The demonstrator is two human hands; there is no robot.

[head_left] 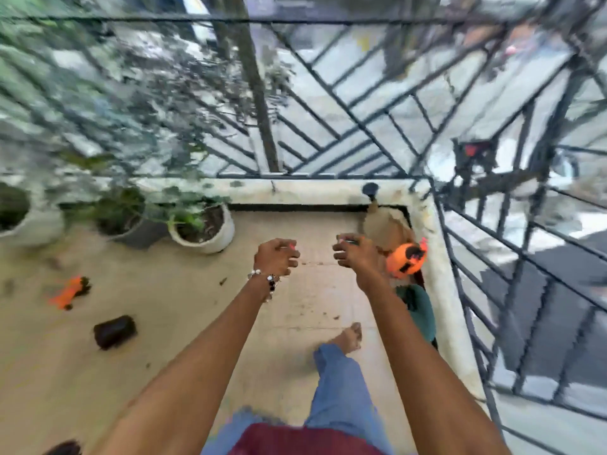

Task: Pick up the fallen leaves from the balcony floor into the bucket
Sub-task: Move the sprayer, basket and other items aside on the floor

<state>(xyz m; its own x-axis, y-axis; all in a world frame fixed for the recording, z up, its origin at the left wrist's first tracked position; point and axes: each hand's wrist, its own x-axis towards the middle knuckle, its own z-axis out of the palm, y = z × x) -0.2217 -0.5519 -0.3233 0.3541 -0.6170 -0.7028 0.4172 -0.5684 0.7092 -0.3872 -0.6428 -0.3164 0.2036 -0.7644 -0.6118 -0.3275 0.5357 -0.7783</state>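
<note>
Two bare hands out over the beige tiled balcony floor [184, 323]: left hand [275, 257] and right hand [354, 254], fingers curled; contents blurred, cannot tell. Three white round plant pots [210, 239] at left. A few small dark fallen leaves [223, 281] scattered on tiles. No readable writing.

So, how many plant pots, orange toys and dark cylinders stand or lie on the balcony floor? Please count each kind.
Plant pots: 3, a white pot at the left edge, a grey pot and a white pot nearest the hands.
Orange toys: 2, an orange toy on the left and an orange ball by the right wall.
Dark cylinders: 1.
Total: 6.
</note>
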